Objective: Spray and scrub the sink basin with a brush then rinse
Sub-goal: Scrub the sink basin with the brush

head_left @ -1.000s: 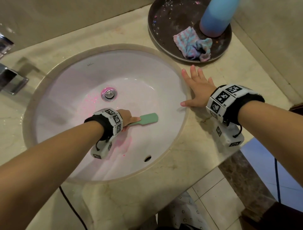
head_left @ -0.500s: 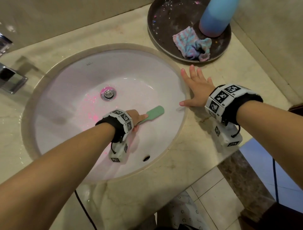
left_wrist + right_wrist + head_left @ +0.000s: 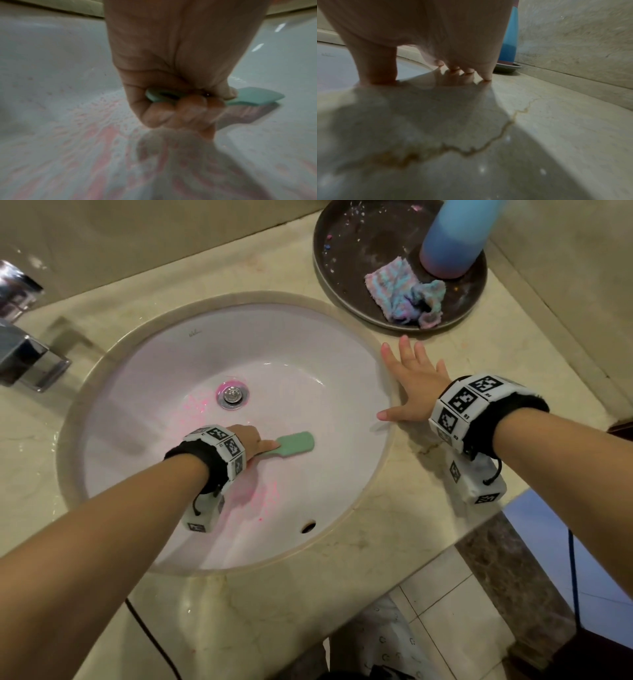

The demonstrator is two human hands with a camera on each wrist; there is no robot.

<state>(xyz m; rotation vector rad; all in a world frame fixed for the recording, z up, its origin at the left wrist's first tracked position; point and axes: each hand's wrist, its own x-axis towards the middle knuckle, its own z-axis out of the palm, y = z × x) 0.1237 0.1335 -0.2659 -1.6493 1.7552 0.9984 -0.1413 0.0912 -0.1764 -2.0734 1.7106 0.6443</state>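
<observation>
— What do you have on screen, biggest thing first?

— I see the tabletop [image 3: 428, 508], pale marble with a thin brown crack by my right wrist. Set into it is the sink basin [image 3: 164, 378], white and round, with pink streaks and droplets across its floor and a pink ring at the drain [image 3: 233, 395].

— And beyond the sink?

— At the far right I see a dark round tray [image 3: 342, 251]. A blue bottle [image 3: 455, 231] with a pinkish base stands on it, and a crumpled pastel cloth [image 3: 404, 292] lies just beside the bottle. A chrome tap [image 3: 24, 361] sits at the left edge.

— Your hands?

— My left hand [image 3: 248, 440] is down inside the basin, fingers [image 3: 171, 115] curled tight round the handle of the brush [image 3: 296, 444], thumb along the top. My right hand [image 3: 411, 392] lies flat on the tabletop at the basin's right rim, fingers spread and straight, thumb tip reaching over the rim. It holds nothing.

— Where exactly is the brush?

— Near the middle of the basin, nearer me than the drain. Its green head points right, and the left wrist view shows the bristles [image 3: 240, 115] pressed against the porcelain.

— Anything smaller?

— I see the overflow hole [image 3: 308, 526] on the basin's near wall.
</observation>
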